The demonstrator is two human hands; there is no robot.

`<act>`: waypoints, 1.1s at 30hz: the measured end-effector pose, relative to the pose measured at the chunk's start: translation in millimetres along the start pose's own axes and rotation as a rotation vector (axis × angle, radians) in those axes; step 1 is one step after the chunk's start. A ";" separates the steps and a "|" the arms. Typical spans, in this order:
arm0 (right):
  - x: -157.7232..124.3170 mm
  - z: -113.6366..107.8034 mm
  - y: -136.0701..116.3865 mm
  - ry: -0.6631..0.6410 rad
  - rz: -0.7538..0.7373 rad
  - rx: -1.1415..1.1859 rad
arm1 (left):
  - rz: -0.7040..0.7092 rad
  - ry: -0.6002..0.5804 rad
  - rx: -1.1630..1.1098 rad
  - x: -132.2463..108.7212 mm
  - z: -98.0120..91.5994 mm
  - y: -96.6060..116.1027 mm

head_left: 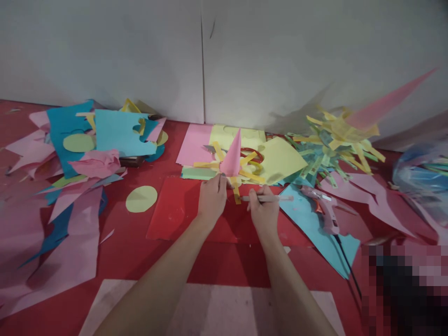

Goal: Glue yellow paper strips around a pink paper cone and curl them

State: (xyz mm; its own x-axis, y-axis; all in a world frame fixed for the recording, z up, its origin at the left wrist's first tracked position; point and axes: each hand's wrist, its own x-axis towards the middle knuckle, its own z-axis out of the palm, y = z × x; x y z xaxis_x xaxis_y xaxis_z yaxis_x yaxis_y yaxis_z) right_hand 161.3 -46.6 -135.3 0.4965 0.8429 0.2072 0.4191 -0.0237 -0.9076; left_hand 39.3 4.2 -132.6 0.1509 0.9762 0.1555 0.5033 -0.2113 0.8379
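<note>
My left hand (212,198) is closed on the base of a pink paper cone (231,156) ringed with yellow paper strips (250,175), holding it upright over a red sheet (182,207). Beside it, my right hand (265,210) grips a thin pale stick (271,198) that lies level and points right. The stick's left end sits near the cone's base.
A pink glue gun (324,207) with a black cord lies on blue paper at the right. Finished cone-and-strip pieces (336,140) pile up behind it. Red-handled scissors (252,154) rest on yellow and pink sheets. Paper scraps (70,154) cover the left; a green disc (141,199) lies loose.
</note>
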 end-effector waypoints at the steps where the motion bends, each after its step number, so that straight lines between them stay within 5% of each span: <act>1: 0.0 0.0 -0.1 -0.001 0.003 0.002 | 0.000 0.003 -0.004 0.0 0.2 -0.2; 19: 1.1 -0.4 4.9 -0.005 0.042 -0.030 | -0.024 0.007 -0.033 1.2 -0.7 0.8; 33: 0.9 -1.1 3.0 0.074 0.116 0.167 | -0.029 -0.014 -0.011 0.4 0.0 -1.0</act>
State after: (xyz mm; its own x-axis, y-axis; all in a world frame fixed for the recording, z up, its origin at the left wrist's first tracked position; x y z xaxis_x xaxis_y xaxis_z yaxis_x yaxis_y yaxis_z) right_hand 163.8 -46.5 -137.4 0.5911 0.7979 0.1182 0.2271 -0.0241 -0.9736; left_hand 38.9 4.8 -133.4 0.1488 0.9811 0.1239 0.4985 -0.1826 0.8474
